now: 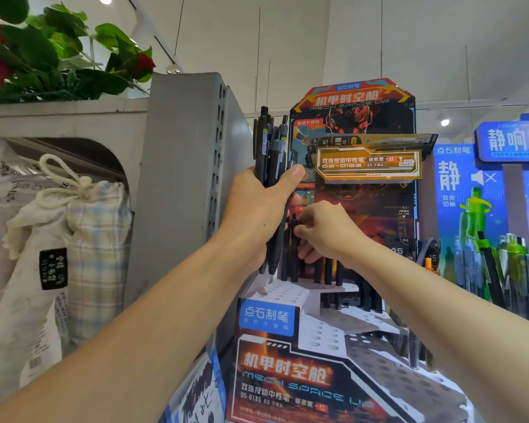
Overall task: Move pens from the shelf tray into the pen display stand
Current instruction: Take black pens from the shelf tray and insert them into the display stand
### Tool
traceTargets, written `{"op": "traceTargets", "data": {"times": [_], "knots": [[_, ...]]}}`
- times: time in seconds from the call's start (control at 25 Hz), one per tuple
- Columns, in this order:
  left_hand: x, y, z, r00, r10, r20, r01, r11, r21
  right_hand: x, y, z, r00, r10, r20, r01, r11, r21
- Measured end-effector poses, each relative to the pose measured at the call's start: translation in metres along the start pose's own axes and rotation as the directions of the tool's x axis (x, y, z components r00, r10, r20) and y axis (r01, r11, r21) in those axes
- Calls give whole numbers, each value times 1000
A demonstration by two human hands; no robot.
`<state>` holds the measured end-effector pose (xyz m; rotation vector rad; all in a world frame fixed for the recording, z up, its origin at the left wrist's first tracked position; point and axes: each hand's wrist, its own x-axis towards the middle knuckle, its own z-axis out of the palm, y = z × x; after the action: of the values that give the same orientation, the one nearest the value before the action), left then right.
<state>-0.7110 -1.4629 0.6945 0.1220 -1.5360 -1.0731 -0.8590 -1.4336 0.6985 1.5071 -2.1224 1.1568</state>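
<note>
Left grip: the left hand is wrapped round a bundle of slim black and grey plastic click pens, thumb across the front, the pens upright with their clip ends above the fist and their tips showing below it.
Right grip: the right hand pinches the upper end of one slim black pen between thumb and curled fingers; the pen stands nearly upright with its lower end at the holes of the stand's top tier.
Landmark: the stepped white cardboard pen display stand with round holes and an orange-and-black printed backboard.
Bundle position: just left of the stand's backboard, above its top tier.
Pens already seated: several black pens stand in the upper tiers, close to the right hand; the lower tiers show many open holes.
Shelf tray: not identifiable in this view.
Handling, judged: each pen is light, rigid and smooth, likely to slip sideways out of a loose bundle; take it near the upper end so the tip is free to find a hole.
Stand, judged: thin card, likely to shift if pressed hard.
Surroundings: a grey metal shelf upright to the stand's left; a blue display with green pens to its right.
</note>
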Motion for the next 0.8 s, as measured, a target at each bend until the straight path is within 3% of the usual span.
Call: {"op": "traceTargets", "data": {"times": [0.24,0.36,0.4,0.44,0.52,0.56,0.64,0.8], "knots": [[0,0,0,1000,9,0,-9,1000,6,-9,-21,-11,971,216,105,-218,976,7],[1,-1,2,1000,3,18,-3,1000,-5,-14,-24,-23,994,110,-6,-109,984,-137],[1,-1,3,1000,4,24,-4,1000,4,-14,-24,-28,996,24,-85,-29,998,-55],[1,-2,4,1000,5,29,-5,1000,17,-15,-24,-36,992,-19,-125,39,986,160],[2,-4,6,999,4,34,-6,999,40,-20,-28,-51,997,-67,28,33,764,644],[2,-5,6,999,2,35,-4,999,48,-23,-28,-55,987,-102,124,-23,673,740],[2,-8,9,999,-19,39,17,998,64,-26,-26,-58,973,-115,199,-81,636,768],[2,-10,14,996,-78,34,74,992,101,-23,-22,-67,994,13,110,-92,653,752]]}}
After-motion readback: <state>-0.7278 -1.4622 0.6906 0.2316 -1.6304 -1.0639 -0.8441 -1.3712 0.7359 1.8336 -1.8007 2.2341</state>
